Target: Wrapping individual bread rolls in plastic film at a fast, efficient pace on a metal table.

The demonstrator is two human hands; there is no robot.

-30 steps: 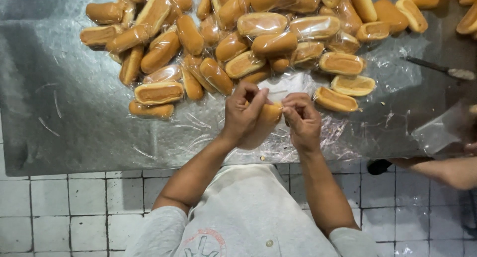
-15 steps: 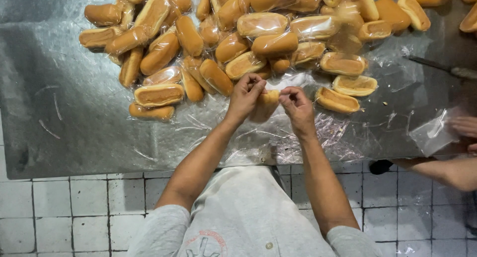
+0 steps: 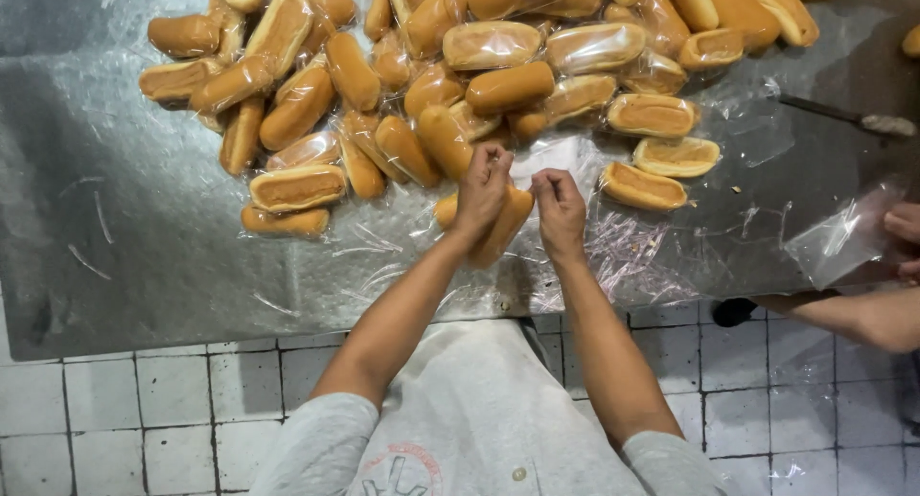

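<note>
Your left hand (image 3: pixel 482 191) lies over a bun (image 3: pixel 506 230) at the near edge of the table (image 3: pixel 144 256), fingers curled down and pinching at the top of it. The hand covers most of the bun; only its lower end and a bit at the left show. Your right hand (image 3: pixel 560 207) is just beside the left, fingers bent and drawn together at the tips, close to a thin clear bag (image 3: pixel 565 161) that spreads toward the pile. Whether the right fingers actually grip the film cannot be told; the plastic is too transparent against the metal. Whether the bun is already inside the bag is also unclear.

Beyond your hands lies a pile of buns (image 3: pixel 441 65), many wrapped in clear film, some split and filled. The pile is cut off at the top edge. Three split buns (image 3: pixel 661 137) lie apart to the right of it. Loose film (image 3: pixel 632 256) is crumpled on the table near your right wrist.

At the far right, a knife (image 3: pixel 843 117) lies on the table, its tip smeared. Another person's hand (image 3: pixel 903 223), cut off by the frame, holds a clear bag (image 3: pixel 834 242); their forearm crosses below the table edge.
</note>
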